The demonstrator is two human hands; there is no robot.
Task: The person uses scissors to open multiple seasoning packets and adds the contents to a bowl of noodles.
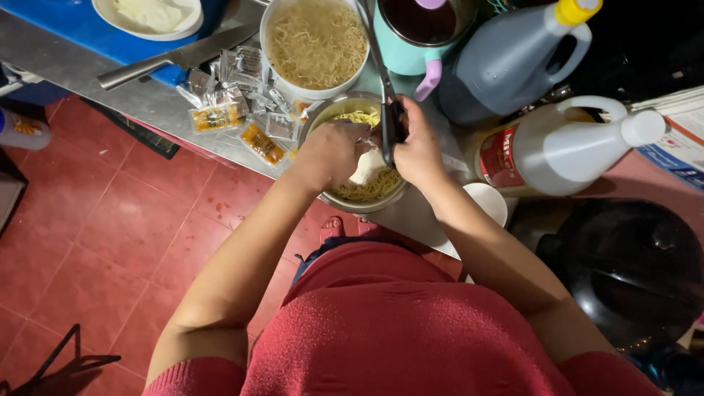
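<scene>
A steel counter runs along the top of the view, above a red tiled floor. At the right stand a dark grey jug with a yellow cap and a white jug lying with its neck to the right. A white pot full of noodles sits at the back, a teal kettle just beside it. Nearer the person is a metal bowl holding yellow noodles. A big knife lies on a blue board, and torn seasoning sachets are scattered between board and bowl.

Over the metal bowl, the left hand is clenched on a white packet, pinching it above the noodles. The right hand grips black-handled scissors, blades pointing away toward the pot, close against the packet.

The step in hand looks like cutting open the packet above the bowl. The next move seems to call for a steady pinch on the packet, the blades closing across its top, and the opening kept over the noodles so nothing spills on the counter
</scene>
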